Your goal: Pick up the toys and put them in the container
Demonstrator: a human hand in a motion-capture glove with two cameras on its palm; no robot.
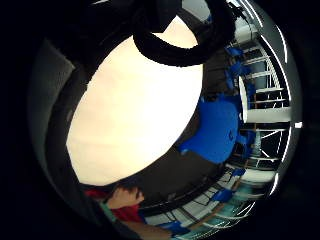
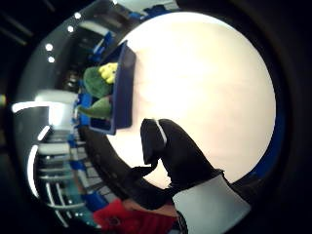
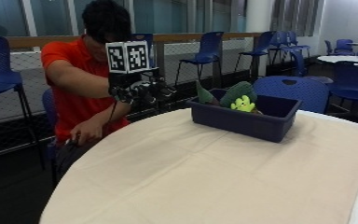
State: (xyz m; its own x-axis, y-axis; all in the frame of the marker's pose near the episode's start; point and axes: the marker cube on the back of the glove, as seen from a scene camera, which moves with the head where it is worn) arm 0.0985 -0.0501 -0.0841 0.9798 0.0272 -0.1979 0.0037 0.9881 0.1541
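the gloved right hand (image 3: 143, 91) hangs empty, fingers relaxed, left of the dark blue plastic tub (image 3: 247, 122) holding green plush toys (image 3: 238, 96); swinging back carelessly, it could knock the tub's near rim.

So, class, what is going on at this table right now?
A person sits at a cloth-covered table. Their gloved right hand is raised above the table's edge, holding nothing, beside a blue container. Green and yellow toys already lie in the container. The bare hand is down at the table's edge.
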